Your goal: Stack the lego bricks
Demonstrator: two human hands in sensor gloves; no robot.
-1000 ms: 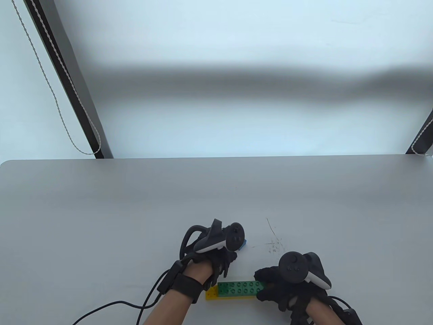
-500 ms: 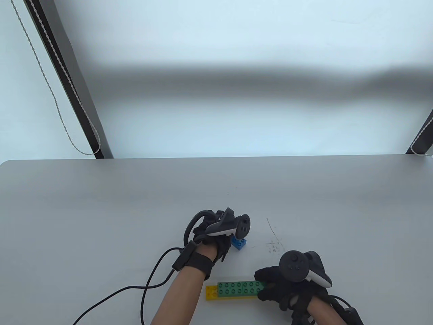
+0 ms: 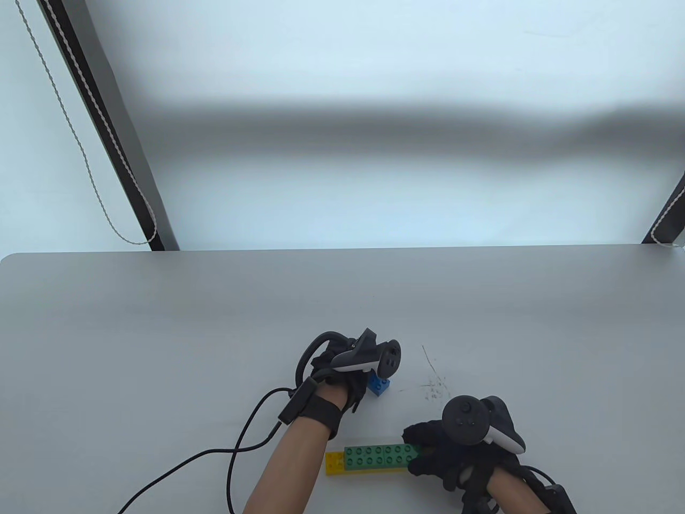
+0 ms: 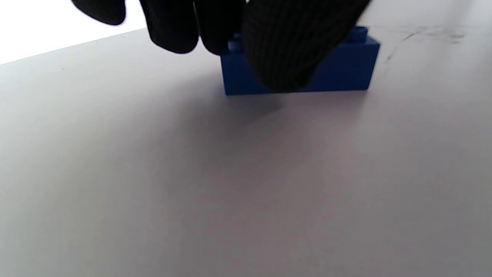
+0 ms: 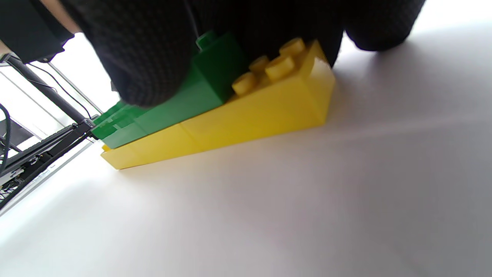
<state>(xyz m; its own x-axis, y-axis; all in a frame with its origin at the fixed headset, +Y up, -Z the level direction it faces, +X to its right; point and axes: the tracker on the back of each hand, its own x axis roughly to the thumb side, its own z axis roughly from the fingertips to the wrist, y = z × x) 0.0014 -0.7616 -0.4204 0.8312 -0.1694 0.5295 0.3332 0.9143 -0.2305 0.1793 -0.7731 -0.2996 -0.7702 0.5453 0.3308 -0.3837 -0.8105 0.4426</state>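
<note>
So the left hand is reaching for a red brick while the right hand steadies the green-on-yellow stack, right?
Not quite: the brick under the left hand is blue, as the left wrist view shows. The right hand does steady the green-on-yellow stack.

A grey table (image 3: 160,332) with a rounded far edge was seen. Behind it, a pale blue-white wall (image 3: 374,53) was crossed by a wide dark shadow (image 3: 374,123). A black pole (image 3: 107,134) and a white cord (image 3: 80,144) were seen at the left.

No legible txt or labels anywhere.
</note>
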